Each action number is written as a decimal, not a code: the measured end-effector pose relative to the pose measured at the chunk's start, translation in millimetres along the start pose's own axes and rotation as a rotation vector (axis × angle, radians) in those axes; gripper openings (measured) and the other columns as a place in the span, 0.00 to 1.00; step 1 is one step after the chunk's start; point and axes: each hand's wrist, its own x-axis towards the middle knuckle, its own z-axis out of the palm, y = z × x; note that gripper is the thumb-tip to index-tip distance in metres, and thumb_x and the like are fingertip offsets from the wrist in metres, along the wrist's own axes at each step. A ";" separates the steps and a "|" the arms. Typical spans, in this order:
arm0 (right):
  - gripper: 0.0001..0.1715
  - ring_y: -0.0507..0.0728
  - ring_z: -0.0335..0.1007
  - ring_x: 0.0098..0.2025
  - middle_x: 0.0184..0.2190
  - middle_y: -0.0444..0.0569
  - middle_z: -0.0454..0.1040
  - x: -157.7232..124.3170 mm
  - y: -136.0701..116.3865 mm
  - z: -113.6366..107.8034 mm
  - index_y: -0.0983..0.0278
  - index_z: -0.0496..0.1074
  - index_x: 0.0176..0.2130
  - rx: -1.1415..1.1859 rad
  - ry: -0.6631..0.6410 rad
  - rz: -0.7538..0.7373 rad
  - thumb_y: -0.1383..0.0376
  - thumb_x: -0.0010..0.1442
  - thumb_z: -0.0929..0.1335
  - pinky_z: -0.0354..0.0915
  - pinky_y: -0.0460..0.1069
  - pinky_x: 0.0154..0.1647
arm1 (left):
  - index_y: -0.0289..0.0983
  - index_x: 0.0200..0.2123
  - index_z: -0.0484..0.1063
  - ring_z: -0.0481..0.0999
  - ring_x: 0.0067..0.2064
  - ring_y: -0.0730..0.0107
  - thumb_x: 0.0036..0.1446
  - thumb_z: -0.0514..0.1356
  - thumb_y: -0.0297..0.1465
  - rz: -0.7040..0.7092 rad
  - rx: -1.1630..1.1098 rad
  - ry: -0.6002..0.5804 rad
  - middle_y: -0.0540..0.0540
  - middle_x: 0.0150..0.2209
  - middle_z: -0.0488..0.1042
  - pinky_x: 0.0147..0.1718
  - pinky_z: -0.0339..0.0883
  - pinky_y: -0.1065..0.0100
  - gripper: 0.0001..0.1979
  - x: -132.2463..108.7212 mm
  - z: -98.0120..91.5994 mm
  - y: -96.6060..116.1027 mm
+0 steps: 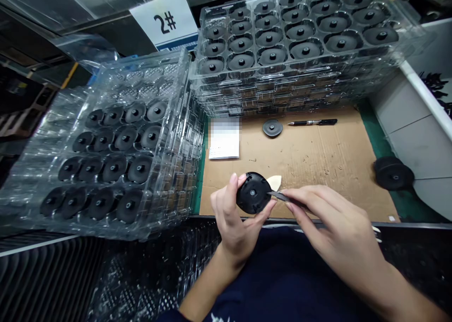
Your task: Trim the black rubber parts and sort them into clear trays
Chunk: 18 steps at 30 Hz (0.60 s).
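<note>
My left hand (233, 221) grips a round black plastic disc (253, 200) by its edge, between the thumb and the fingers. A small raised hub shows at the middle of the face turned to me. With fingers pinched together, my right hand (334, 223) holds a thin knife (278, 196). Its grey blade tip meets the disc's right edge, near my left thumb. Most of the handle is hidden in my right fingers. Just behind the disc lies a pale cream piece (275, 182) on the cardboard (318, 162); what it is I cannot make out.
Another disc (272, 128), a black pen (312, 122) and a white paper slip (224, 140) lie on the cardboard. Stacked clear trays of discs stand left (148, 190) and behind (219, 79). More black discs (393, 173) are piled by the right wall (411, 124). A "2#" sign (164, 20) stands behind.
</note>
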 end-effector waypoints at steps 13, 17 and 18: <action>0.12 0.53 0.71 0.38 0.38 0.45 0.73 -13.0 106.7 5.0 0.56 0.75 0.42 -0.227 0.167 0.262 0.57 0.60 0.65 0.65 0.47 0.37 | 0.37 0.51 0.64 0.73 0.42 0.61 0.38 0.71 0.39 -0.225 -0.244 -0.258 0.42 0.41 0.74 0.41 0.67 0.63 0.36 6.7 -3.6 4.3; 0.18 0.62 0.69 0.38 0.33 0.52 0.72 -22.0 159.8 21.9 0.63 0.76 0.38 -0.307 0.309 0.279 0.55 0.60 0.63 0.63 0.56 0.39 | 0.38 0.27 0.64 0.66 0.26 0.74 0.52 0.61 0.42 -0.572 -0.369 -0.635 0.52 0.24 0.67 0.26 0.61 0.72 0.15 10.3 -9.9 8.9; 0.19 0.64 0.68 0.39 0.34 0.54 0.71 -21.0 164.5 27.1 0.64 0.76 0.37 -0.325 0.343 0.269 0.55 0.60 0.63 0.62 0.59 0.40 | 0.38 0.26 0.63 0.64 0.25 0.75 0.53 0.60 0.42 -0.632 -0.357 -0.707 0.53 0.23 0.65 0.25 0.59 0.72 0.15 11.4 -13.1 8.3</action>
